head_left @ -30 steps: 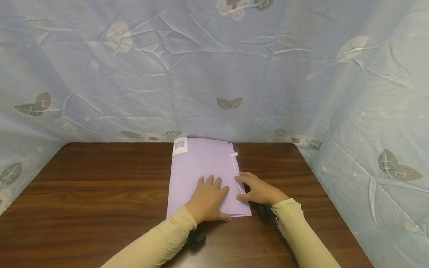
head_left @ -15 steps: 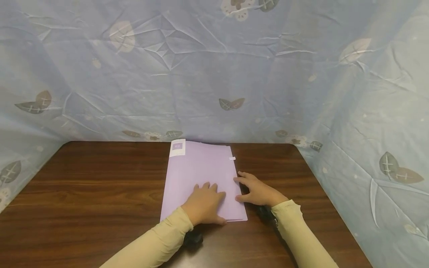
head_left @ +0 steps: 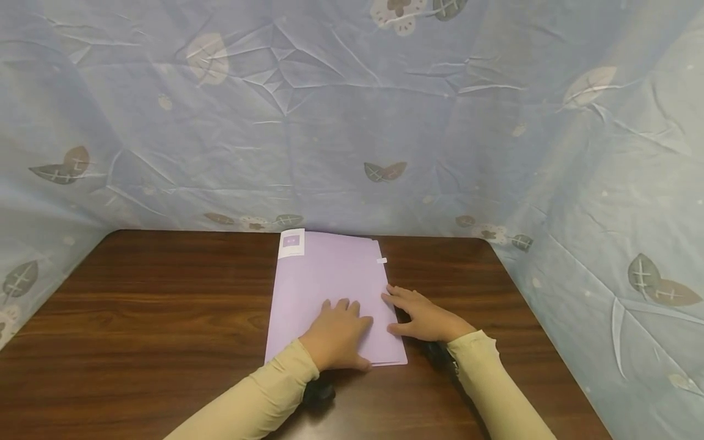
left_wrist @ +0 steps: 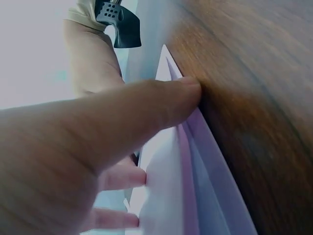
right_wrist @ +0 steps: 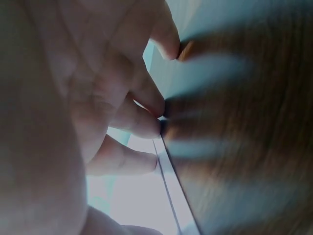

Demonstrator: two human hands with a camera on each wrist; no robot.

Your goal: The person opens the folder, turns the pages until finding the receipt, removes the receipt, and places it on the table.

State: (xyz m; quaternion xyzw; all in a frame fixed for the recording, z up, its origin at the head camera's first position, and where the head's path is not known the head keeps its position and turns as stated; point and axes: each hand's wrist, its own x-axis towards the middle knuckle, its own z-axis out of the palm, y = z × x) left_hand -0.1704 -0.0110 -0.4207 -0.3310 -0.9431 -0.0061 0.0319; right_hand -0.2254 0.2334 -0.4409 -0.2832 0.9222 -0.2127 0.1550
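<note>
A light purple folder [head_left: 324, 269] lies closed on the table, with a white label [head_left: 291, 243] at its far left corner and a small white tab [head_left: 382, 260] on its right edge. My left hand [head_left: 335, 336] rests on the near part of the cover, fingers spread. In the left wrist view, its thumb [left_wrist: 161, 103] lies over the folder's near edge, where the layers stand slightly apart. Beside the right edge is my right hand [head_left: 423, 315]; its fingertips touch that edge. From the right wrist view, several fingers [right_wrist: 132, 120] reach down to the folder's side and the tabletop.
The dark brown wooden table [head_left: 165, 318] extends to both sides of the folder. A pale blue cloth [head_left: 330, 122] with a leaf pattern hangs behind it and along the sides. Black wrist devices [head_left: 319, 391] sit under both forearms.
The folder has slid a little toward me and left under my left hand. Its cover now lies over the strip that showed along the right edge. My right hand stays nearly in place.
</note>
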